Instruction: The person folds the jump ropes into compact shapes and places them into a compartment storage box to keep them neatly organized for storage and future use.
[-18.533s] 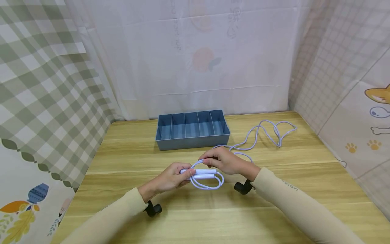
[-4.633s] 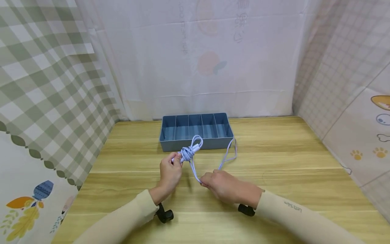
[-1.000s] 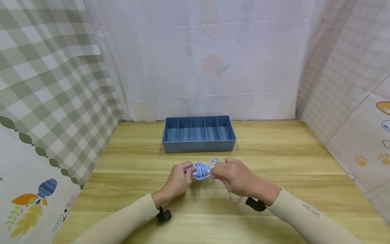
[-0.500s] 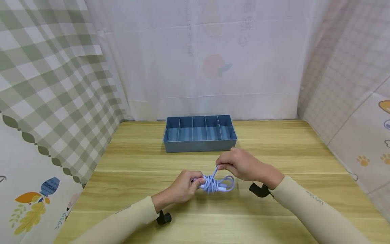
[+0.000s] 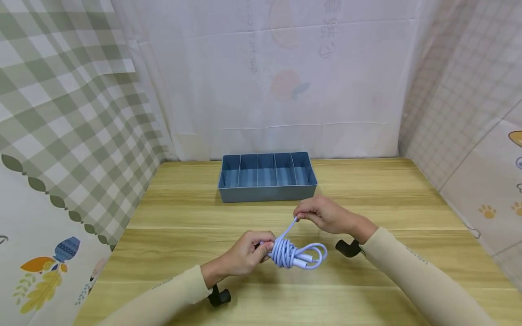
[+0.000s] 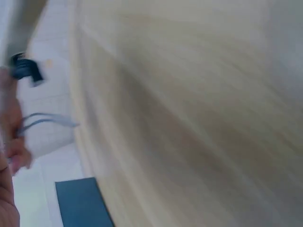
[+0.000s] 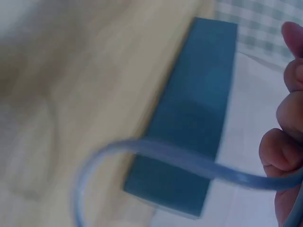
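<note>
- The left forearm, in a beige sleeve (image 5: 167,290), reaches in from the near left, slanting far and to the right.
- The left hand (image 5: 250,256) grips the left end of the bundled cord (image 5: 283,253), its fingers curled and its thumb lying across the near side.
- The right forearm comes from the near right, slanting far and to the left.
- The right hand (image 5: 326,215) is farther out than the left and to its right; its thumb and fingers pinch a strand, which runs straight down to the coils.
- The cord is held over the wooden table (image 5: 183,203), nearer than the blue-grey tray (image 5: 267,194) and apart from it.
- 2 pale handles (image 5: 301,263) jut from the coils to the right, beside a loop of cord.
- The tray has 5 compartments in a row.
</note>
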A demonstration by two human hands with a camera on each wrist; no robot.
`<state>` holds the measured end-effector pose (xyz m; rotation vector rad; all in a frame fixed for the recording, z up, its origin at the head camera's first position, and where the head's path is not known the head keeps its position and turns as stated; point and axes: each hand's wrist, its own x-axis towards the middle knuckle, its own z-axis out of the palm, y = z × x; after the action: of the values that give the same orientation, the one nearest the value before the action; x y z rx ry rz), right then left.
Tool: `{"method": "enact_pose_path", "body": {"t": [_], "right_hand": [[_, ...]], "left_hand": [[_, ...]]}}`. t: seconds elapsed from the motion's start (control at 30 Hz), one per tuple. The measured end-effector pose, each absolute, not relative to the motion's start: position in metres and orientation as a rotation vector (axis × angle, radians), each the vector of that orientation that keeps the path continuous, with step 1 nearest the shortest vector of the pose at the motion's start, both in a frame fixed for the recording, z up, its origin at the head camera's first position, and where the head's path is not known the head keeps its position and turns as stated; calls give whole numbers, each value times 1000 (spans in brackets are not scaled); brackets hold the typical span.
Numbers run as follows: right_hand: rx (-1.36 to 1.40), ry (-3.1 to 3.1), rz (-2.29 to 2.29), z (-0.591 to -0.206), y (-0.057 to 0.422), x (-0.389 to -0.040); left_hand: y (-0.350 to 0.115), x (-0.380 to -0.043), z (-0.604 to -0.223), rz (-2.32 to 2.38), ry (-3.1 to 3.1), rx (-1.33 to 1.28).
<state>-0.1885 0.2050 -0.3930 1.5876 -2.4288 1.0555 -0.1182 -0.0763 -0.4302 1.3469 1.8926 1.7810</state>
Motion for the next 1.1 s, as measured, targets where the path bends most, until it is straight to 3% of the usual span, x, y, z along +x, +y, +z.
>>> {"method": "enact_pose_path", "body": {"t": [0.2, 0.5, 1.1], "right_hand": [[1541, -2399, 1033, -411, 198, -185], [1444, -2406, 559, -418, 177, -164], [1502, -2146, 238, -416, 157, -129]], "left_hand": [[-77, -122, -414, 2051, 1869, 1027], [-66, -130, -411, 2252, 2127, 552], [-74, -150, -432, 1888, 2904, 587]]}}
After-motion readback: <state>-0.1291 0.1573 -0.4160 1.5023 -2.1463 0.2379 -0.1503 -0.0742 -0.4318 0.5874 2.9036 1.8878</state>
